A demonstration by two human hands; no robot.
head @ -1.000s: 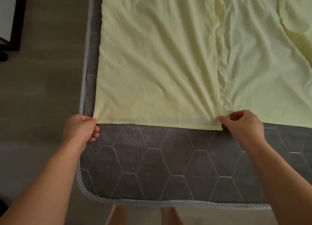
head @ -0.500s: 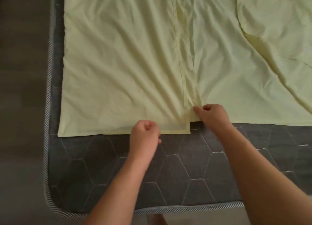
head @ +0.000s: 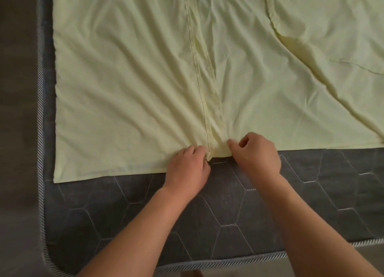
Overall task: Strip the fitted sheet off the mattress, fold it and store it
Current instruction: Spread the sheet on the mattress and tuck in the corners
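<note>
The pale yellow fitted sheet (head: 128,85) lies spread flat on the dark grey quilted mattress (head: 128,212), its folded-over left part ending in a hemmed edge that runs down the middle. My left hand (head: 188,167) pinches the near corner of that folded flap at the hem. My right hand (head: 256,152) sits just to the right with curled fingers, pinching the sheet's near edge beside the hem. The two hands are almost touching. Wrinkles fan out from where they hold.
The mattress's striped piping (head: 40,118) marks its left edge and rounds the near-left corner. Dark wood-look floor (head: 16,110) lies to the left. A diagonal crease (head: 295,48) crosses the sheet at the upper right. Bare mattress runs along the near side.
My left hand let go of the sheet's left corner and moved right along the near edge to the hem, beside my right hand. The view shifted right and closer.
</note>
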